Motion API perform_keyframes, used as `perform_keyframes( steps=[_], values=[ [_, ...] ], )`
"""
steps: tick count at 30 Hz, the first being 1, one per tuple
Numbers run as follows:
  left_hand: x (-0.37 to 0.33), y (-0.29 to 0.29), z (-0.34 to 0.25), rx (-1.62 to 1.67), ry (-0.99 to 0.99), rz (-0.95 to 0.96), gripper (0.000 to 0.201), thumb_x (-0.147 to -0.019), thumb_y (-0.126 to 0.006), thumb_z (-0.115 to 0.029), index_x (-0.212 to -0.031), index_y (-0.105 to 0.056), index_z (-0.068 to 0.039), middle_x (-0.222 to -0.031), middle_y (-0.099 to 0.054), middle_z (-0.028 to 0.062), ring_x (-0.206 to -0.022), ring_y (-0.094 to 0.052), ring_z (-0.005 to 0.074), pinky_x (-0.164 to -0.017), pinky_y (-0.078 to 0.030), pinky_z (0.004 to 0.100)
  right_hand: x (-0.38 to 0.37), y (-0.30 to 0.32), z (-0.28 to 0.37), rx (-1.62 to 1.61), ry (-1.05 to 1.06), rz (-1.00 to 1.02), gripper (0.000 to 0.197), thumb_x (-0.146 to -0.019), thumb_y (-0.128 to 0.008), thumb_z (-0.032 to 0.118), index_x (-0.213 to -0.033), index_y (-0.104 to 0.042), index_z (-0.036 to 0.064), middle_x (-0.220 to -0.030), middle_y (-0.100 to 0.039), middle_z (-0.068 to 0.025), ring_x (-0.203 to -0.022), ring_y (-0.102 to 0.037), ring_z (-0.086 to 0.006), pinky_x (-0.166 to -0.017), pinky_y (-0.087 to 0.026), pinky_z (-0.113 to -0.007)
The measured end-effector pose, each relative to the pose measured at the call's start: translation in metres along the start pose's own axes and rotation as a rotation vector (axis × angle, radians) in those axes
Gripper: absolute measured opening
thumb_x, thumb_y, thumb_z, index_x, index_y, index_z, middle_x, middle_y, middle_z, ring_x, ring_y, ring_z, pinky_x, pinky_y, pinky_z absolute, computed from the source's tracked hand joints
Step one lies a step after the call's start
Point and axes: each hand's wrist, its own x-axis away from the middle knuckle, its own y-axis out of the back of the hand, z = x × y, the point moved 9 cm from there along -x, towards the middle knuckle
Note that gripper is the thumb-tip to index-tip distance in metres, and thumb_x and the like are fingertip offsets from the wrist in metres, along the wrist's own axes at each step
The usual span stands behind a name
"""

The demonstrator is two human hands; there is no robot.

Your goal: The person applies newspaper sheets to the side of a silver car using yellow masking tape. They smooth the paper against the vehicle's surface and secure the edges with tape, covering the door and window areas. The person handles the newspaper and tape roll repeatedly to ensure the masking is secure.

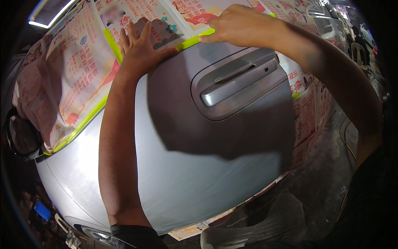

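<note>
A silver-grey car door [186, 186] fills the middle, with its door handle [238, 85] in a recess at the upper right. Printed paper sheets [83, 74] cover the window area above it, edged with yellow-green masking tape [188, 42]. My left hand [141, 50] lies with fingers spread on the paper, its thumb along the tape. To the right, my right hand [228, 27] has its fingers curled down at the same tape strip, thumb and fingertips pressed close together. Whether it grips the tape or only presses it is partly hidden by the hand.
A covered side mirror [25, 135] juts out at the far left. More taped paper [306, 108] hangs right of the door. A pale chair [265, 224] stands near my legs, and a thin yellow cable [343, 133] runs along the floor at right.
</note>
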Motion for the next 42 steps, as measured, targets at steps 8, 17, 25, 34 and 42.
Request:
perform_keyframes(
  steps=[8, 17, 25, 34, 42],
  values=[
    [0.000, -0.005, 0.004, -0.038, -0.002, 0.002, 0.121, -0.065, -0.082, -0.076, -0.161, -0.038, -0.017, -0.168, -0.013, 0.0313, -0.154, -0.004, 0.0556, -0.124, -0.016, 0.0607, -0.002, 0.004, 0.003, 0.057, -0.006, -0.022, 0.042, -0.093, -0.061, 0.014, -0.132, -0.070, 0.0277, -0.092, -0.068, -0.0106, -0.081, -0.073, -0.0268, -0.063, -0.057, -0.041],
    [-0.010, -0.013, -0.008, 0.057, 0.005, 0.038, 0.120, -0.063, -0.085, -0.069, -0.160, -0.038, -0.016, -0.168, -0.010, 0.0322, -0.155, 0.002, 0.0537, -0.126, -0.013, 0.0575, -0.006, 0.011, -0.002, -0.127, 0.049, 0.121, 0.025, -0.097, -0.056, 0.018, -0.111, -0.074, 0.0078, -0.087, -0.072, -0.0190, -0.074, -0.073, -0.0343, -0.061, -0.058, -0.047],
    [-0.036, -0.027, -0.050, 0.037, -0.061, -0.021, 0.121, -0.064, -0.082, -0.073, -0.161, -0.037, -0.016, -0.168, -0.011, 0.0325, -0.156, -0.001, 0.0528, -0.125, -0.016, 0.0559, 0.001, 0.019, -0.017, -0.340, 0.014, -0.024, 0.022, -0.098, -0.055, 0.018, -0.114, -0.067, 0.0109, -0.090, -0.072, -0.0156, -0.080, -0.072, -0.0364, -0.070, -0.057, -0.048],
    [-0.040, -0.032, -0.050, 0.053, -0.064, -0.004, 0.118, -0.066, -0.082, -0.072, -0.160, -0.039, -0.014, -0.167, -0.014, 0.0346, -0.156, 0.000, 0.0525, -0.125, -0.016, 0.0553, 0.045, 0.013, -0.052, -0.267, -0.016, 0.189, 0.026, -0.100, -0.054, 0.023, -0.123, -0.067, 0.0214, -0.113, -0.068, -0.0137, -0.098, -0.070, -0.0347, -0.079, -0.056, -0.046],
    [-0.039, -0.034, -0.050, 0.041, -0.019, 0.048, 0.120, -0.065, -0.083, -0.072, -0.161, -0.038, -0.017, -0.168, -0.013, 0.0321, -0.155, 0.000, 0.0533, -0.125, -0.018, 0.0577, 0.056, -0.024, -0.060, -0.116, -0.024, 0.200, 0.028, -0.101, -0.054, 0.030, -0.120, -0.071, 0.0186, -0.101, -0.071, -0.0156, -0.087, -0.072, -0.0378, -0.075, -0.057, -0.049]
  ],
)
